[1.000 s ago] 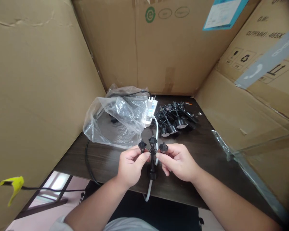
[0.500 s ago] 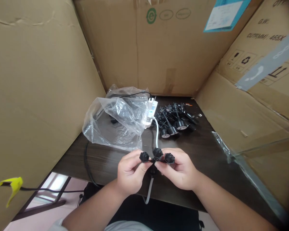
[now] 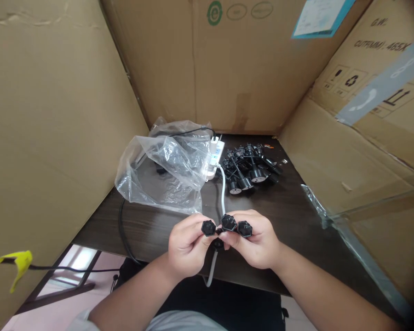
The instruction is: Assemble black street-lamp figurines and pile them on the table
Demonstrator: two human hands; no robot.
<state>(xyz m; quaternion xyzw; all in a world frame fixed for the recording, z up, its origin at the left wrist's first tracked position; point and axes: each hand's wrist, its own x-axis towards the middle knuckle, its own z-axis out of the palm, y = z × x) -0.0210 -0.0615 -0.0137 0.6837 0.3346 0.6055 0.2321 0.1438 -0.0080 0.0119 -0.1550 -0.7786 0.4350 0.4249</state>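
Black plastic three-lantern lamp post (image 3: 228, 222), held over the dark surface (image 3: 296, 216), its long axis tipped up toward my face, had its left lantern (image 3: 209, 228) pinched in my left fingers (image 3: 193, 230) and its right lantern (image 3: 244, 229) in my right fingers (image 3: 258, 234), both equally near.

A plastic bag (image 3: 165, 170) lying on the tabletop (image 3: 152, 225), a power strip (image 3: 216, 155) sitting just right of it, a heap of miniature lamp posts (image 3: 246, 168) lying farther right, cardboard boxes (image 3: 234, 69) standing behind and beside the tabletop

Cardboard carton walls (image 3: 51, 128) surround a dark wooden table (image 3: 303, 230).
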